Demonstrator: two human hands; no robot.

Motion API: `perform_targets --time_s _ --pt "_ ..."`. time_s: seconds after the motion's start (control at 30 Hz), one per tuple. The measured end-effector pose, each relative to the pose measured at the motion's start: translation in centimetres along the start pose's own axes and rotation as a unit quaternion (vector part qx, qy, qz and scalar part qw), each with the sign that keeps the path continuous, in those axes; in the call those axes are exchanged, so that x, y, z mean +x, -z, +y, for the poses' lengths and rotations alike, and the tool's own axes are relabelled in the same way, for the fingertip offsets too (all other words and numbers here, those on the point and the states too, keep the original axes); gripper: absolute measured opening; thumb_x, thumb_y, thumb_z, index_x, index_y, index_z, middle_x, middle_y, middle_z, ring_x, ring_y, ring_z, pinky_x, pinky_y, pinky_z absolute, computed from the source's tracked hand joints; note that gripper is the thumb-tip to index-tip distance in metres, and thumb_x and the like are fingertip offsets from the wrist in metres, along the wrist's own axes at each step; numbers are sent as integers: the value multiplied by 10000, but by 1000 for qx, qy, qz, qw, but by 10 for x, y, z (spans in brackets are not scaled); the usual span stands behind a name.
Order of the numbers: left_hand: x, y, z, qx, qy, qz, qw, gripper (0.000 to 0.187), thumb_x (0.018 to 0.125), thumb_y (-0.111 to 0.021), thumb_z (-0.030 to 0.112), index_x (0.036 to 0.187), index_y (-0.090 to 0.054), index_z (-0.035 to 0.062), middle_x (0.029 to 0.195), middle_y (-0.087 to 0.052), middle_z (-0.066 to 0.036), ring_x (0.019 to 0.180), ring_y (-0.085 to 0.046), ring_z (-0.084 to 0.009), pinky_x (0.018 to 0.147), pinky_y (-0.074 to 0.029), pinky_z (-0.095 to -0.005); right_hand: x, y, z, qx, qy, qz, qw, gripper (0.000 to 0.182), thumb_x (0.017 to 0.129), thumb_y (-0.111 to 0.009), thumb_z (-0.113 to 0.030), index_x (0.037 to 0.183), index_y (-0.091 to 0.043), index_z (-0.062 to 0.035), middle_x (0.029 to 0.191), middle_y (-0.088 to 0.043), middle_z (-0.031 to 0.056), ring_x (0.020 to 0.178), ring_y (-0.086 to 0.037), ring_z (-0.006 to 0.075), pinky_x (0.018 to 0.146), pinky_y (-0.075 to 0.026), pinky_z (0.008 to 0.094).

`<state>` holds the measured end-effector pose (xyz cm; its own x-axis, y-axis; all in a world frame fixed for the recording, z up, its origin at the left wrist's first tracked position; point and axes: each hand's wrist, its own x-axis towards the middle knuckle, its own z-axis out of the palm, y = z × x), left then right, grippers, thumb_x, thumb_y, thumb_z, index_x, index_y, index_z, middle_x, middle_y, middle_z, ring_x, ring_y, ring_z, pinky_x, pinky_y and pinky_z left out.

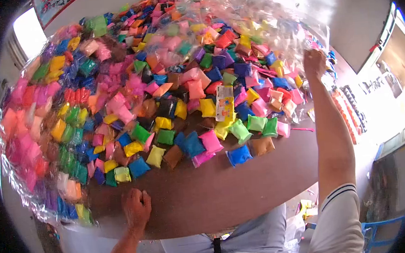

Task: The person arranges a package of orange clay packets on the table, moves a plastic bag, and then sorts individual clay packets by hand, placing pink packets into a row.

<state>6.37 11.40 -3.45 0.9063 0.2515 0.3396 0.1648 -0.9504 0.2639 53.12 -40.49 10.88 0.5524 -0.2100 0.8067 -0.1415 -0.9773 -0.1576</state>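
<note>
Packets (194,143), many-coloured, heaped over table (193,197) from eight o'clock through twelve to three. Right hand (315,62) at two o'clock, fingers closed on clear plastic (294,33). Left hand (137,208) at seven, fingers curled closed, at bare tabletop near front edge. Printed card (225,103) among packets, just off centre toward one.

Brown worktop (197,190) with a curved front edge. Pale walls (351,10), with a red-bordered poster (55,4) high on the left. Glaring white light through a window (29,31) at left and along the right side. Blue metal chair (388,222) at lower right.
</note>
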Motion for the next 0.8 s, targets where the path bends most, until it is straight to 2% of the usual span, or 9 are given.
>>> perform_targets --time_s 0.03,0.1,0.43,0.47,0.5,0.6,0.63,0.77,0.8 --pt "0 1 1 0 12 -10 1000 238 842 -598 137 680 -441 61 680 -476 -136 668 -507 -365 654 -404 -465 -10 2 15 82 -12 45 996 230 818 -609 -298 798 -686 -82 869 -681 115 832 -649 315 764 -508 422" --pt "1 4 3 5 39 -30 999 230 837 -602 138 684 -449 60 686 -485 -137 669 -509 -367 667 -409 -468 -13 -1 43 51 -14 -39 998 197 767 -663 -309 807 -674 -116 837 -669 111 809 -634 317 766 -500 416" --pt "3 0 3 -9 9 1 1000 204 822 -602 137 691 -472 51 713 -524 -152 706 -531 -382 683 -405 -486 2 38 44 113 -87 -200 969 364 740 -618 -286 1046 -690 -102 1044 -686 156 994 -639 335 869 -489 423" --pt "2 -1 1 -18 14 -3 1000 201 822 -600 135 692 -473 50 714 -525 -154 714 -532 -384 686 -404 -488 6 30 51 103 -30 -199 974 406 737 -628 -311 1086 -681 -112 1081 -680 152 1019 -636 322 892 -481 413" --pt "2 -2 0 -27 20 -7 999 198 821 -599 133 693 -475 48 715 -527 -156 722 -533 -386 690 -403 -489 6 34 42 97 -104 -237 961 404 745 -625 -313 1093 -678 -114 1098 -676 148 1025 -634 319 909 -473 407" --pt "3 -4 -1 -40 3 17 999 204 824 -594 132 691 -468 43 713 -521 -161 726 -528 -387 688 -404 -484 -3 17 47 175 -37 -16 984 340 772 -609 -262 1059 -671 -91 1083 -670 171 1012 -633 326 915 -463 414" --pt "1 -7 -5 -30 4 19 999 210 824 -595 131 687 -461 44 706 -514 -157 716 -523 -385 685 -404 -483 -13 39 27 249 -69 -2 966 302 799 -642 -228 1043 -652 -50 1076 -665 170 1004 -632 322 925 -457 420" --pt "1 -8 -6 -33 34 -19 999 231 824 -600 124 674 -442 46 682 -486 -149 689 -509 -377 666 -398 -483 -71 97 -27 254 103 113 955 460 837 -706 -258 1209 -571 -23 1274 -563 174 1147 -554 334 985 -424 455" --pt "2 -5 -3 -38 52 -39 997 235 824 -601 122 672 -439 47 677 -479 -148 685 -507 -375 660 -395 -484 -92 107 -40 298 122 70 944 584 809 -732 -321 1280 -529 -41 1341 -500 204 1231 -480 371 1014 -397 476"
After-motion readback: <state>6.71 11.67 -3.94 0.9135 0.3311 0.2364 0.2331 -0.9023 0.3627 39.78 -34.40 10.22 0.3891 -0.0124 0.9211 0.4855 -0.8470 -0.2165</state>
